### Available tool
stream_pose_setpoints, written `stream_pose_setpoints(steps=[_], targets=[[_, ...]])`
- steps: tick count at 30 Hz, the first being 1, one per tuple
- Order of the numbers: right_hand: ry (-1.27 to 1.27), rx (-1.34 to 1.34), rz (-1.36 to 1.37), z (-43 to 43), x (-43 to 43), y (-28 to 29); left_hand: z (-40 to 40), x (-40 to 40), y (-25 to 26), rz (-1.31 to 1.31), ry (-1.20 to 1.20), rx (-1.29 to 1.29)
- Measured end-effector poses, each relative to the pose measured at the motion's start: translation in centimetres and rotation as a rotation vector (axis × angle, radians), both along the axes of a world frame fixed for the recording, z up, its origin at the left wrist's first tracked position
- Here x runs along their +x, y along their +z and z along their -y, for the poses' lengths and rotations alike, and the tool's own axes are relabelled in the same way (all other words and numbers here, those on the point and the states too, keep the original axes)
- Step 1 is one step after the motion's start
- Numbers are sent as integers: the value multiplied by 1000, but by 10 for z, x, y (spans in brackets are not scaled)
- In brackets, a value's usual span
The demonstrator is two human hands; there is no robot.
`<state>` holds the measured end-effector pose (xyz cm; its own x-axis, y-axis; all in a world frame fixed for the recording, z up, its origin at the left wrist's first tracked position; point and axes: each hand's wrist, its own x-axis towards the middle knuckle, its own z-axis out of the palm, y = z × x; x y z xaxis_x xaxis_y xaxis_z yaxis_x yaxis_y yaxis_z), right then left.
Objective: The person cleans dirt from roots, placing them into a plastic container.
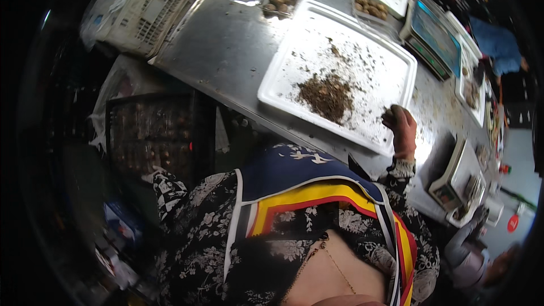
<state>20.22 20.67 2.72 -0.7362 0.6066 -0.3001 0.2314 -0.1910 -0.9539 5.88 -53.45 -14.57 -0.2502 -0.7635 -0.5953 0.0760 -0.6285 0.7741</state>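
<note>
My right hand [401, 129] hangs over the near right corner of a white tray [272, 72], its darkened fingers curled; whether anything is in them cannot be told. A heap of brown crumbly debris [327, 97] lies in the tray, with dark bits scattered around it. My left hand [149, 175] is low at the left, mostly hidden by its floral sleeve, beside a black crate [193, 136] of clear plastic packs. Its grip cannot be made out. Beyond the tray, clear boxes hold round brown pieces [280, 2], perhaps mushrooms, and more of them [369, 5].
The metal table [204, 59] runs under the tray. Scales stand to the right, one blue-topped [433, 34], another paler [461, 174]. A plastic basket [155, 12] stands at the upper left. Other people are at the far side [495, 42] and lower right [467, 259].
</note>
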Motion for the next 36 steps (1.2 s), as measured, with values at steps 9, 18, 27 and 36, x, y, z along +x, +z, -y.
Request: stream_pose_setpoints(steps=[9, 18, 27, 36], targets=[[-102, 1101, 906, -1, 19, -68, 41, 34, 1, -8, 89, -18], [68, 850, 886, -15, 51, -76, 37, 30, -3, -72, 124, 16], [48, 724, 841, 26, 84, -69, 34, 39, -6, -167, 159, 67], [79, 666, 747, 23, 80, -73, -3, 76, 60, -301, 254, 376]])
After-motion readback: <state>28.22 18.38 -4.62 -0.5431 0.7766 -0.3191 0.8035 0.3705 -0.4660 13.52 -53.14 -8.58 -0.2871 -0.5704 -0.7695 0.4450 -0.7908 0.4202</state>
